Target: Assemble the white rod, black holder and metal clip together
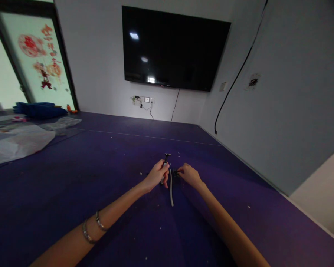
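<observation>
My left hand (158,173) is closed around the grey-and-black handle of a razor (166,159), whose narrow T-shaped head points up and away from me. My right hand (189,174) reaches down to the floor, with its fingertips pinched at a small dark piece (176,172); its exact kind is too small to make out. Between the two hands a thin pale grey tube-like strip (171,189) lies on the purple floor (122,207), running toward me.
Small white bits are scattered over the floor. Clear plastic sheeting (25,142) and a dark blue bundle (40,110) lie at the left, near a glass door (41,55). A black cable (239,72) hangs along the right wall. A television (175,48) is mounted ahead, above sockets (147,99).
</observation>
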### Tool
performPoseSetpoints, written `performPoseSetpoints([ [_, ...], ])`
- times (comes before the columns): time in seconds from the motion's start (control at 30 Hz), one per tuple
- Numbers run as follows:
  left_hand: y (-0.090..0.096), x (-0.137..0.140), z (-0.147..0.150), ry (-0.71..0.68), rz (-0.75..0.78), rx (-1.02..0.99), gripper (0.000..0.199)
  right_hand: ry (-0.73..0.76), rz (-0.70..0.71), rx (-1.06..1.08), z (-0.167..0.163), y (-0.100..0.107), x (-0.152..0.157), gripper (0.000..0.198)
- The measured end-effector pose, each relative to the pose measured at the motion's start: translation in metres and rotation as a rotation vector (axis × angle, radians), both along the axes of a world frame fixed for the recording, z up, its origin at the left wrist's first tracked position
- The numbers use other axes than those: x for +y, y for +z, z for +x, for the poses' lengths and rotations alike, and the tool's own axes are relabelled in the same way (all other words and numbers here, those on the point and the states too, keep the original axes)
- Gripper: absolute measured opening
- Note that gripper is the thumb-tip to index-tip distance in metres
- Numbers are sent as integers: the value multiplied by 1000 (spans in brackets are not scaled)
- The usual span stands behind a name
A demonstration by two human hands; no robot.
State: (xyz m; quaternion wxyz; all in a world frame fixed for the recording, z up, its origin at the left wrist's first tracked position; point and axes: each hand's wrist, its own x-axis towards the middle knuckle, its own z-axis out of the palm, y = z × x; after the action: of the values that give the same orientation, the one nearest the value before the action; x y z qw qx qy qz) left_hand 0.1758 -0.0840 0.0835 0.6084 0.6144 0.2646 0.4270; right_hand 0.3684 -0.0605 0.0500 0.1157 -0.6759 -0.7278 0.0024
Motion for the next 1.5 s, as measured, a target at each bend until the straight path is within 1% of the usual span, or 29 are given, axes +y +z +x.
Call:
performPoseSetpoints([
  [0.27,-3,1,0,-3,-29,3,22,-23,19,95,-2,-1,1,19],
  [0.37,-5,2,0,-14,-38,-3,23,-16,59,156,1,-1,3,19],
  [0.43,-6,3,0,-10,-45,-8,24,14,87,241,5,-2,6,20],
  [0.53,-7,4,-1,8,-54,-16,24,64,106,462,13,-3,14,20],
  [0.6,-8,4,-1,13,-61,-18,24,52,79,641,16,-4,19,19],
  [0.67,-9,4,-1,16,-69,-21,25,16,30,774,18,-4,22,21],
  [0.73,-10,5,-1,24,-74,-25,25,-11,-2,834,18,-3,23,24],
  [0.87,-13,6,0,42,-80,-19,26,-26,-10,853,17,2,22,26],
  [0.97,-15,7,-1,46,-86,-4,26,-25,-15,876,16,8,19,27],
  [1.07,-17,9,-1,50,-109,6,27,9,-25,924,14,18,15,25],
  [1.23,-18,11,-1,49,-156,-79,27,56,-12,987,10,39,7,27],
  [1.4,-15,4,-1,62,-67,-80,23,133,7,989,5,56,-4,26],
  [1.5,-16,0,0,68,-10,-65,25,162,18,970,-1,64,-12,28],
])
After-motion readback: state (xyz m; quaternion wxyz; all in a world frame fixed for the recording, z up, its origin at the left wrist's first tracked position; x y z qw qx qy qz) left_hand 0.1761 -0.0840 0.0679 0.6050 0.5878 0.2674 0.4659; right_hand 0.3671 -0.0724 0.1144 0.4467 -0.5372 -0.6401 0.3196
